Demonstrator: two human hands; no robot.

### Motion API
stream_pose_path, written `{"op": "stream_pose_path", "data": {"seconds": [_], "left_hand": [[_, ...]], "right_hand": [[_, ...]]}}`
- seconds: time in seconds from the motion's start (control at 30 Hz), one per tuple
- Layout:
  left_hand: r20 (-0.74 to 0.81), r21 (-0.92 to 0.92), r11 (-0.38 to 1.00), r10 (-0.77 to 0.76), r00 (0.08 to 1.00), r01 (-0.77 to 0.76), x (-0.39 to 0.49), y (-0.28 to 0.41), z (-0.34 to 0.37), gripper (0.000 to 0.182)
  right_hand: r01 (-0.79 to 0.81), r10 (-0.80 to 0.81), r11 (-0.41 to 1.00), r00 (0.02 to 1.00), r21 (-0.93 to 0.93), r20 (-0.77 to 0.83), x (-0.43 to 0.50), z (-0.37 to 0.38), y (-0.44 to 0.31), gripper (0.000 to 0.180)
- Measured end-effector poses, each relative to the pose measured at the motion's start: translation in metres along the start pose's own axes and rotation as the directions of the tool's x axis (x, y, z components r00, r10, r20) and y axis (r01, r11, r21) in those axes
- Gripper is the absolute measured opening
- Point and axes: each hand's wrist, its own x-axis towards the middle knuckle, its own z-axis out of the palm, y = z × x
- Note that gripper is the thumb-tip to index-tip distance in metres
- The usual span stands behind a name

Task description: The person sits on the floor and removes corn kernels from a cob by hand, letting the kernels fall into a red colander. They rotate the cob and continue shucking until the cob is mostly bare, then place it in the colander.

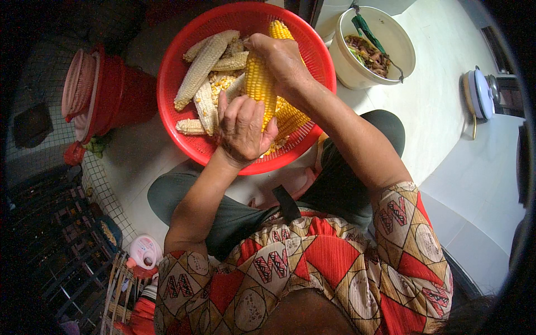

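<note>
An ear of yellow corn (258,79) is held nearly upright over a red plastic colander basket (168,100). My right hand (279,58) grips its upper part, the fingers hidden behind the wrist and the ear. Lower down, my left hand (243,125) holds the ear from the left, its thumb near the lower end. Stripped corncobs (207,69) lie at the basket's left side. Loose kernels (222,81) sit among them. More yellow ears (293,118) rest at the right, partly under my right forearm, and another yellow ear tip (279,29) shows beyond my right hand.
A pale bucket (341,52) with food scraps and a green-gripped handle stands right of the basket. Stacked red and pink baskets (121,98) stand at the left. A pink detergent bottle (144,251) is at lower left. My knees (173,194) flank the basket's near side.
</note>
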Motion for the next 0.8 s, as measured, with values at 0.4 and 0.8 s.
{"op": "stream_pose_path", "data": {"seconds": [0.4,0.8], "left_hand": [[0.018,-0.069,0.998,-0.004,1.0,0.005,-0.001,-0.002,0.006,0.031],[0.057,-0.117,0.985,0.138,0.989,-0.131,-0.001,-0.003,0.001,0.017]], "right_hand": [[0.47,-0.338,0.499,0.879,-0.728,0.336,-0.003,-0.001,0.013,0.031],[0.283,-0.296,0.95,0.95,-0.133,-0.094,0.004,0.004,0.006,0.031]]}}
